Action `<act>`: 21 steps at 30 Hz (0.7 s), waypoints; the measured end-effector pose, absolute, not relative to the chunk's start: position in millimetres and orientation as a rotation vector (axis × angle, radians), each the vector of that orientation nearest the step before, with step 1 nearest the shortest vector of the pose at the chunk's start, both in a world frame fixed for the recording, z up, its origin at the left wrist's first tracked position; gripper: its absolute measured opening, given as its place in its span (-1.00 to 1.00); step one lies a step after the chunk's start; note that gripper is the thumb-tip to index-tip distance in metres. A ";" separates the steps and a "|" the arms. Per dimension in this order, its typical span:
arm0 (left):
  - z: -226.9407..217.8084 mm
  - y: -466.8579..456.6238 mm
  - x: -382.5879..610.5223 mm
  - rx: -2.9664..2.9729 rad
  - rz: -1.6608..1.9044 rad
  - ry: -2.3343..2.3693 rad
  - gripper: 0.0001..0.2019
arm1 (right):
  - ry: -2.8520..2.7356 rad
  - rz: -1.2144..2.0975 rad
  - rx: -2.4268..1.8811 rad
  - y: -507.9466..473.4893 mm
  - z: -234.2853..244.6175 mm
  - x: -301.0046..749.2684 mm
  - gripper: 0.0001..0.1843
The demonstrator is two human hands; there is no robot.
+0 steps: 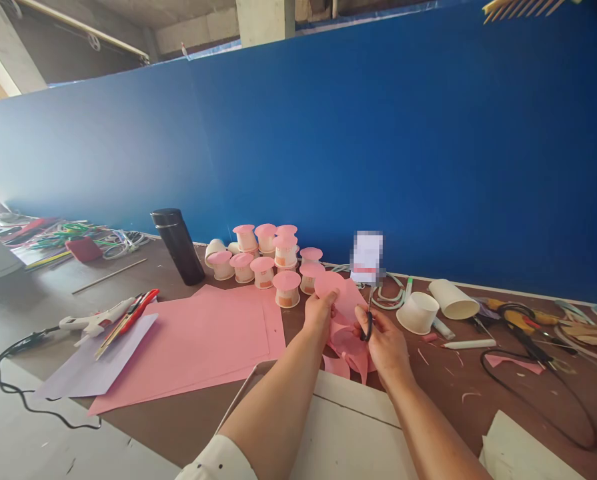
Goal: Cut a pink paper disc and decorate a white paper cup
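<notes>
At the far left of the brown counter (188, 420) lies a tangle of coloured cables (68, 237), and nearer the front a white glue gun (95, 322) with a black cord rests beside red-handled pliers (128, 320) on a pale lilac sheet (95, 363). Large sheets of pink paper (198, 343) spread flat next to it, with a black flask (178, 245) standing upright behind them; no writing shows on it. Right of the flask stands a cluster of small white paper cups (265, 263), each capped with a pink paper disc, their contents hidden. The left hand (319, 312) is closed on the edge of a pink paper cutout (341, 300), held up just above the counter in front of the cups, with loose pink offcuts hanging below it. The right hand (385, 340) is clamped around scissors (369, 320), whose blades meet the cutout. Behind stands a small card (367, 257), blurred and unreadable. Further right, two bare white cups (418, 312) lie tipped over, mouths open and nothing visible inside, beside a white marker (468, 344). A black cable (538, 373) loops across the counter at the far right among assorted tools.
</notes>
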State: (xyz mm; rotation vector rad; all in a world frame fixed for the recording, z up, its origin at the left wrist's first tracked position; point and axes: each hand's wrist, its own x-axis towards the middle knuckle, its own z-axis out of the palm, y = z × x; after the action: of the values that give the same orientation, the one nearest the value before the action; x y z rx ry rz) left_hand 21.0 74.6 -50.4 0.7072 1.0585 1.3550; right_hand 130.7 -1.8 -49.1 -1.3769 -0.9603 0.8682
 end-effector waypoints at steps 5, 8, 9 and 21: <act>-49.3 72.6 20.8 0.716 1.364 1.061 -0.73 | -0.978 0.831 -1.413 -1.3 -45.0 130.8 -0.35; -48.1 72.1 21.1 0.740 1.332 1.104 -0.76 | -0.998 0.829 -1.445 -1.8 -41.9 130.5 -0.31; -47.8 71.9 21.1 0.743 1.326 1.110 -0.77 | -0.997 0.838 -1.448 -1.7 -41.7 130.4 -0.30; -44.6 66.9 21.3 0.769 1.306 1.146 -0.77 | -1.060 0.860 -1.477 2.4 -45.9 133.3 -0.34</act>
State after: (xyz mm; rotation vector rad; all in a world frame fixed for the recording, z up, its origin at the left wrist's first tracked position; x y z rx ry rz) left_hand 21.3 66.9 -44.6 0.7688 1.1463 1.3060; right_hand 133.3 2.4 -45.9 -1.4765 -1.0598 0.8600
